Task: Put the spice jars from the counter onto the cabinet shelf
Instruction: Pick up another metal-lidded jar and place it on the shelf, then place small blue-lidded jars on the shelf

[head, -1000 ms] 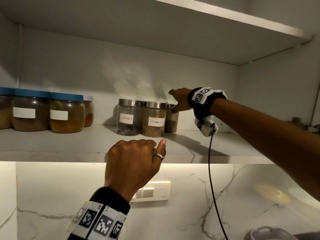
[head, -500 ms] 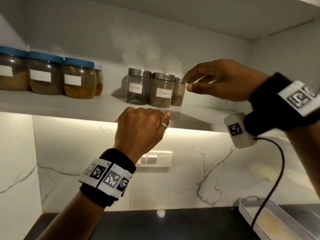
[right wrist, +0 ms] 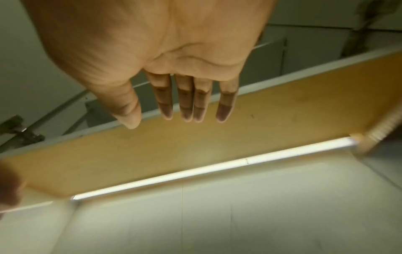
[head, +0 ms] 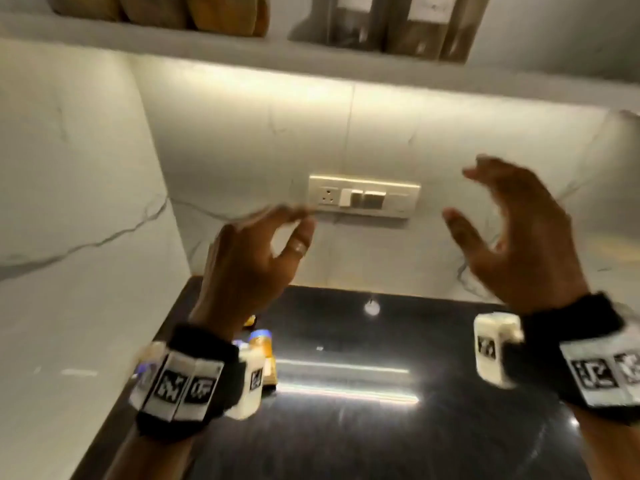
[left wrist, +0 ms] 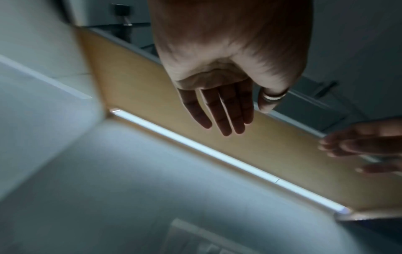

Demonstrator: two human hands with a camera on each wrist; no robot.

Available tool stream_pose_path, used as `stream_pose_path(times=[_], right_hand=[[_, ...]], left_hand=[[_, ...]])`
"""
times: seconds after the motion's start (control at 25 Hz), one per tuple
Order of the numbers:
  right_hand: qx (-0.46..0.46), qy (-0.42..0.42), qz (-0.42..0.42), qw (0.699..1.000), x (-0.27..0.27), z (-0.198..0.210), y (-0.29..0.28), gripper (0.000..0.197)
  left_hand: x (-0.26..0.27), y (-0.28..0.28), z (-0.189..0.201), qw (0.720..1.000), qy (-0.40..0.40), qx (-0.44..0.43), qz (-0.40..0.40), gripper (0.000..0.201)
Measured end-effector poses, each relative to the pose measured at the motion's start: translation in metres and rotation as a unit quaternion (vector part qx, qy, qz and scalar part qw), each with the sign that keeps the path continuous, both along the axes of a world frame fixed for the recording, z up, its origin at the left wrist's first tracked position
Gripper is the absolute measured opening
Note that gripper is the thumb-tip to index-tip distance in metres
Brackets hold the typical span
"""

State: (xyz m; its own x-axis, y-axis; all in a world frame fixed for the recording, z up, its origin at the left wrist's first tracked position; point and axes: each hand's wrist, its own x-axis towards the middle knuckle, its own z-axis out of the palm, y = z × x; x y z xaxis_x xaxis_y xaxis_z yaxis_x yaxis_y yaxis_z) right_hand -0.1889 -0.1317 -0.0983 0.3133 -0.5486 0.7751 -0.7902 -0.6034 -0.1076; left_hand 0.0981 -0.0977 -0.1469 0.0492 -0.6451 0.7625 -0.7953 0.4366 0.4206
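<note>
Labelled spice jars stand on the cabinet shelf at the top of the head view, only their lower parts showing. Amber jars sit further left on the same shelf. Both hands hang in the air below the shelf, in front of the marble wall. My left hand has relaxed fingers and holds nothing; the left wrist view shows its fingers straight. My right hand is spread and empty, its fingers extended. A jar with an orange body peeks out on the black counter behind my left wrist.
A white switch and socket plate is set in the wall between the hands. The glossy black counter lies below, reflecting the light strip under the shelf. A marble side wall closes the left.
My right hand has left the jars on the shelf and come down empty. My left hand dropped from the shelf edge and opened. The view has tilted down toward the counter.
</note>
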Motion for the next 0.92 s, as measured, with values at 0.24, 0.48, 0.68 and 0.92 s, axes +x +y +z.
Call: stream_pose_path(times=[0.24, 0.48, 0.68, 0.92], right_hand=[[0.321, 0.095, 0.033, 0.942, 0.051, -0.202, 0.017, 0.052], [0.491, 0.275, 0.071, 0.824, 0.116, -0.301, 0.018, 0.052], [0.532, 0.304, 0.055, 0.788, 0.148, -0.348, 0.024, 0.054], [0.508, 0.232, 0.012, 0.830, 0.149, -0.384, 0.044, 0.053]], left_hand=[[0.070, 0.097, -0.210, 0.916, 0.124, 0.360, 0.126, 0.014], [0.080, 0.140, -0.273, 0.851, 0.174, 0.474, 0.144, 0.013], [0.085, 0.127, -0.290, 0.841, 0.163, 0.500, 0.126, 0.033], [0.089, 0.107, -0.295, 0.827, 0.055, 0.549, 0.106, 0.050]])
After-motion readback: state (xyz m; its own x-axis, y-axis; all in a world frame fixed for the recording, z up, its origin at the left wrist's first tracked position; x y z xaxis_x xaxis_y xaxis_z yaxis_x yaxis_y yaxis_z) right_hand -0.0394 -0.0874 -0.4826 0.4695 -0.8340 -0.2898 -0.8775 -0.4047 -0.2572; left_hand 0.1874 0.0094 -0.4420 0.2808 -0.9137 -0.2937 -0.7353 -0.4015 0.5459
